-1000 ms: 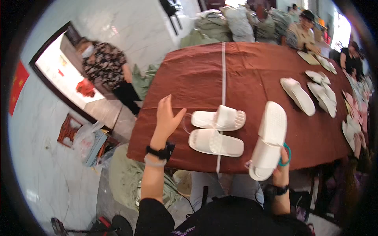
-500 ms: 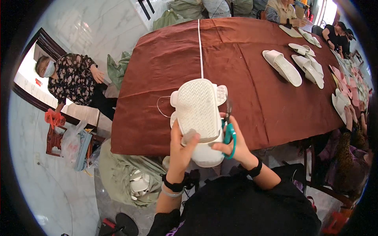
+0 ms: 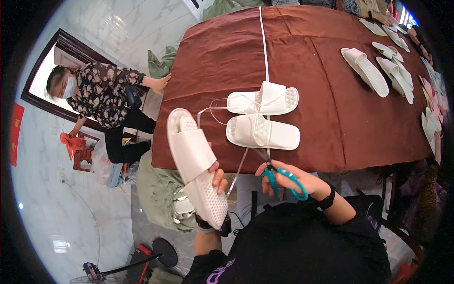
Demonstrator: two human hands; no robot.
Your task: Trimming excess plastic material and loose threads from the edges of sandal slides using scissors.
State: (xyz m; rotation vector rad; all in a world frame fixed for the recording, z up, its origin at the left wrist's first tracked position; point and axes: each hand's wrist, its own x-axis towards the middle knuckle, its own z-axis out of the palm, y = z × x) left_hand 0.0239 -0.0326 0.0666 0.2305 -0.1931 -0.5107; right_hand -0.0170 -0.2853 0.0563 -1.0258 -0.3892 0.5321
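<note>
My left hand (image 3: 218,179) is closed around a white slipper (image 3: 193,154), tilted at the table's near edge with its strap and textured insole showing. In my right hand (image 3: 307,179) is a pair of scissors (image 3: 270,176) with teal handles, its blades pointing up and left toward the table. Just beyond the blades, a white slipper (image 3: 242,130) lies on the brown tablecloth, and another white slipper (image 3: 286,100) rests behind it. A thin pale strip (image 3: 240,168) runs from the nearer slipper down beside my left hand, and loops of it lie left of the pair.
The table (image 3: 213,57) has a brown cloth. More white slippers (image 3: 364,71) lie at its right, with people's arms along that edge. At the left a masked person (image 3: 106,97) touches the table. Below stands a green sack (image 3: 158,194) holding white pieces.
The stacked slippers have come apart: two now lie on the table and one stays in my left hand, moved left. My right hand with the scissors has drawn away. The person at left has leaned closer.
</note>
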